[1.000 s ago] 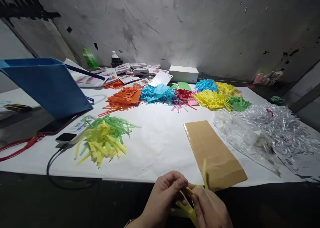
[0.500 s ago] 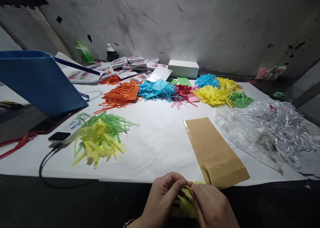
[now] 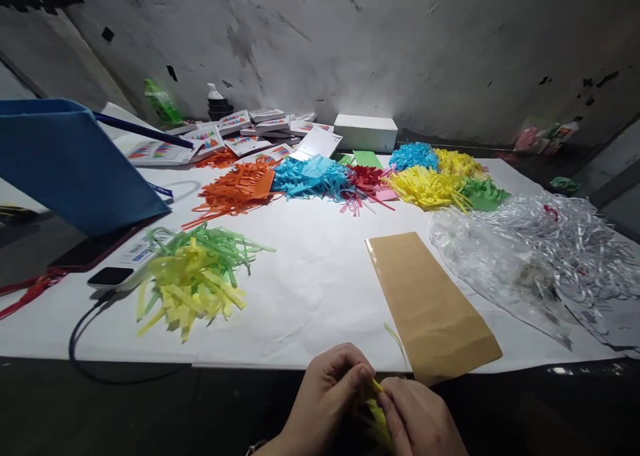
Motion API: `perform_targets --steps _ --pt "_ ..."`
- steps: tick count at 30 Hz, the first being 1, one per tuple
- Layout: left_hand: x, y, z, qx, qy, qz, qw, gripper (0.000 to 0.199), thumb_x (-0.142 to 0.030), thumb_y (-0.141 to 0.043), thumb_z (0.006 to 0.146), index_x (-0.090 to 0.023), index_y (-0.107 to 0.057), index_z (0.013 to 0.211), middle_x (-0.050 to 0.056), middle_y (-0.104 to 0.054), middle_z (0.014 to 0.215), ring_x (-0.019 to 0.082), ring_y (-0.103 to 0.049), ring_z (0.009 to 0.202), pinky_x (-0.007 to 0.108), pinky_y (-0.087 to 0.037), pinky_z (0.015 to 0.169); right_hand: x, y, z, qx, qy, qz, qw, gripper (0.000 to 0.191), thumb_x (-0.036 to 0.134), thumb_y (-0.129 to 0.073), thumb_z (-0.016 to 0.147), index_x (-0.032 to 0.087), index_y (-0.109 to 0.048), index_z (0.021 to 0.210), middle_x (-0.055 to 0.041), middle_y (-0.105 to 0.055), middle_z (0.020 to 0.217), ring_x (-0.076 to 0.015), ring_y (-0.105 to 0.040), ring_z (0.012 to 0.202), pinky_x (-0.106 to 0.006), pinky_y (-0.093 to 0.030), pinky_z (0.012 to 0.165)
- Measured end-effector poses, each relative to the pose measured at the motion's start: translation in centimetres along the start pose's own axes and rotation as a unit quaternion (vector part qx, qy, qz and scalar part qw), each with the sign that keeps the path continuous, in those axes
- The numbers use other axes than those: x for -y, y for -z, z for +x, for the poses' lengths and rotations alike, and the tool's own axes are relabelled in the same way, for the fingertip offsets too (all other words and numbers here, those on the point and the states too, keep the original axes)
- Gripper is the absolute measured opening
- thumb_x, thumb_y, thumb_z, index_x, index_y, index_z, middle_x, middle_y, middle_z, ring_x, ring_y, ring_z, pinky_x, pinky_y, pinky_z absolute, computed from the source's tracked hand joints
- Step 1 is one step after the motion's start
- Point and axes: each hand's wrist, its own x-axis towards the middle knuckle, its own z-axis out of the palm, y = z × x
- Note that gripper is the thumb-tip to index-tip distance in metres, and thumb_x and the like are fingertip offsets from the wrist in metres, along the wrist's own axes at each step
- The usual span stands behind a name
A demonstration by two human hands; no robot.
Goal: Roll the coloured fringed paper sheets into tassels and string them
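At the bottom centre, my left hand pinches the top of a yellow paper fringe between thumb and fingers. My right hand is closed on the same yellow paper just to the right, its thumb near my left fingertips. The fringe hangs down between both hands, partly hidden by them. A thin pale strip lies at the table edge above my right hand, beside a brown paper sheet. Green and yellow fringes lie in a bunch to the left.
Across the white table lie orange, blue and yellow fringes. Clear plastic and silvery ties cover the right. A blue stand and cabled white device are left; a white box is behind.
My right hand has moved slightly down, and more of the yellow paper's top shows between my hands. The thin pale strip now shows by the brown sheet. The view has shifted a little.
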Motion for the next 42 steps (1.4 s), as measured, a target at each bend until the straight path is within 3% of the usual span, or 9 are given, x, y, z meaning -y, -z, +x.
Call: perform_targets --steps 5,10,21,26,31,37,42 --pt "-0.2 -0.2 0.1 0.036 0.082 -0.074 0.993 0.045 -0.056 -0.080 0.072 -0.013 -0.069 0.075 -0.004 -0.054 0.052 0.006 -0.045 0.042 0.017 -0.033 0.043 0.2 0.0 -0.2 -0.015 -0.034 0.019 0.999 0.029 0.020 -0.034 0.104 0.022 -0.055 0.086 0.0017 -0.061 0.067 -0.0128 -0.060 0.059 -0.024 -0.041 0.059" --pt "0.1 0.0 0.3 0.037 0.108 -0.098 0.989 0.041 -0.049 -0.085 0.069 -0.013 -0.071 0.081 -0.003 -0.059 0.050 0.008 -0.054 0.041 0.017 -0.040 0.044 0.2 -0.1 -0.5 -0.020 -0.036 0.022 0.999 0.027 0.016 -0.037 0.102 0.022 -0.057 0.084 0.0019 -0.061 0.067 -0.0133 -0.058 0.058 -0.026 -0.040 0.059" --pt "-0.2 -0.6 0.0 0.002 0.095 -0.048 0.994 0.046 -0.056 -0.084 0.066 -0.015 -0.064 0.072 -0.004 -0.057 0.048 0.009 -0.052 0.041 0.019 -0.047 0.042 0.4 0.0 -0.1 -0.047 -0.007 -0.051 0.998 0.026 0.012 -0.039 0.097 0.022 -0.052 0.076 0.0027 -0.055 0.060 -0.0119 -0.054 0.052 -0.027 -0.035 0.055" --pt "0.0 -0.5 -0.4 -0.002 -0.002 0.055 0.998 0.037 -0.051 -0.075 0.079 -0.015 -0.067 0.073 0.000 -0.060 0.062 0.011 -0.058 0.047 0.020 -0.049 0.047 0.3 0.6 0.3 -0.048 0.015 -0.077 0.996 0.026 0.012 -0.040 0.096 0.022 -0.047 0.073 0.0039 -0.052 0.058 -0.0106 -0.052 0.049 -0.026 -0.034 0.052" --pt "-0.1 0.0 -0.7 0.036 -0.077 0.148 0.985 0.027 -0.039 -0.065 0.089 -0.016 -0.070 0.076 0.002 -0.063 0.069 0.011 -0.061 0.047 0.020 -0.048 0.051 0.4 0.9 0.3 -0.040 0.009 -0.043 0.998 0.029 0.013 -0.038 0.097 0.022 -0.048 0.071 0.0040 -0.054 0.058 -0.0099 -0.054 0.049 -0.025 -0.035 0.052" --pt "-0.4 0.1 -0.3 0.073 -0.003 0.112 0.991 0.021 -0.036 -0.070 0.083 -0.016 -0.072 0.075 0.003 -0.063 0.073 0.012 -0.060 0.046 0.021 -0.046 0.043 0.5 0.3 -0.6 -0.021 -0.042 0.024 0.999 0.032 0.020 -0.034 0.102 0.023 -0.051 0.075 0.0037 -0.058 0.061 -0.0101 -0.058 0.054 -0.022 -0.040 0.055" --pt "-0.5 0.1 0.0 0.089 0.025 0.098 0.991 0.016 -0.032 -0.074 0.079 -0.017 -0.071 0.074 0.002 -0.064 0.068 0.012 -0.059 0.048 0.022 -0.049 0.046 0.6 0.3 -0.6 -0.011 -0.035 0.028 0.999 0.032 0.021 -0.033 0.104 0.022 -0.054 0.080 0.0021 -0.059 0.064 -0.0117 -0.059 0.056 -0.023 -0.040 0.055"
